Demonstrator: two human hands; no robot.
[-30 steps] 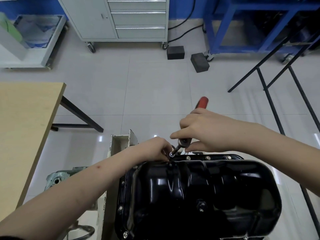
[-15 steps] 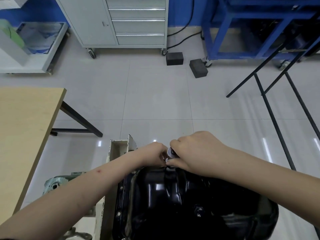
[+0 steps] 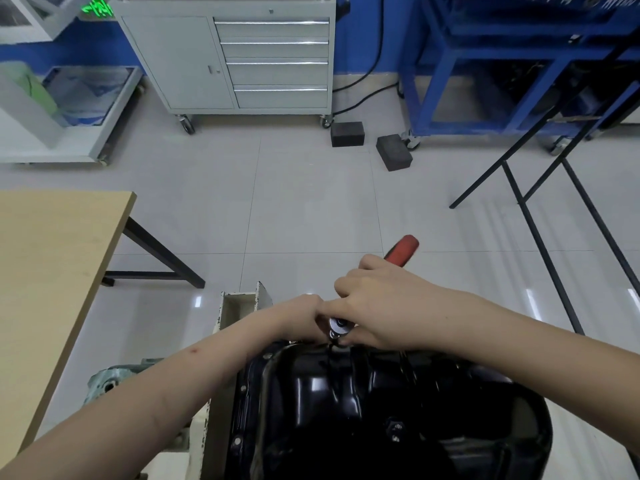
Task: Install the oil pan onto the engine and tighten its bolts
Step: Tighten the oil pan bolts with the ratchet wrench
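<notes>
The black oil pan sits on the engine at 6 o'clock, and both hands meet at its far rim. The right hand grips the ratchet, whose handle points away toward 1 o'clock from the chrome head. The left hand, fingers curled, touches the head from 9 o'clock; its hold is hidden.

Pale tiled floor; grey drawer cabinet against blue wall; wooden table left; possibly blue trolley.

Open floor beyond oil pan
</notes>
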